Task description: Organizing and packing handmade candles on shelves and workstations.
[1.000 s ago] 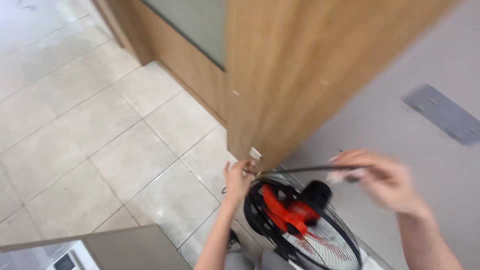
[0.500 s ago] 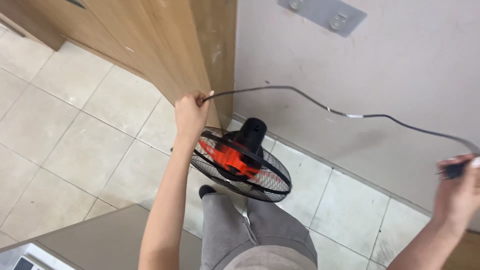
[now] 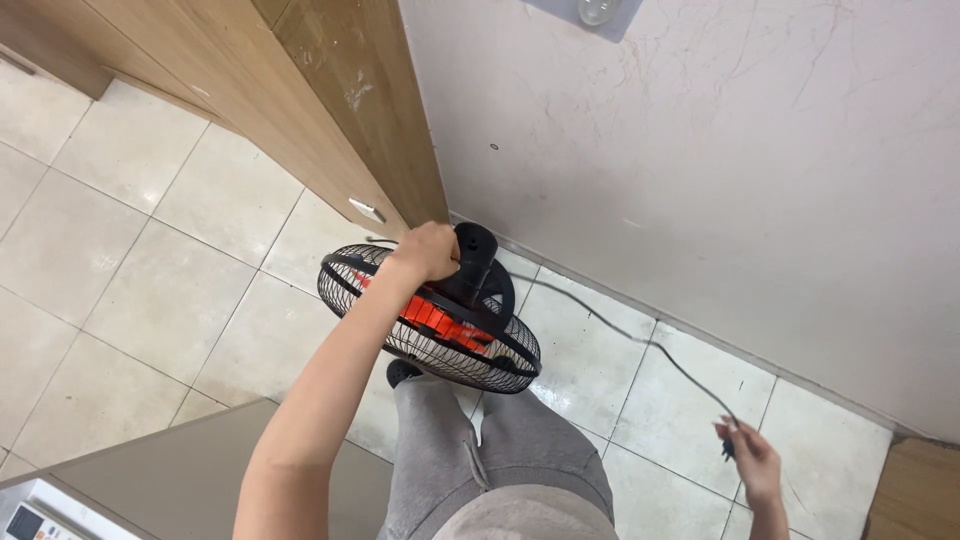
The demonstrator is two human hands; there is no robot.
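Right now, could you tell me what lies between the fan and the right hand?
In the head view, the grey cord runs from the fan to the right hand, above bare floor tiles.

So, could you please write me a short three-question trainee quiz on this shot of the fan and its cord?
1. True or false: the left hand rests on top of the black fan.
2. What does the right hand grip? A) a cupboard handle B) the far end of the grey cord C) a cloth
3. Fill in: the fan stands on the tiled ____ beside the wooden cabinet.

Key: 1 true; 2 B; 3 floor.
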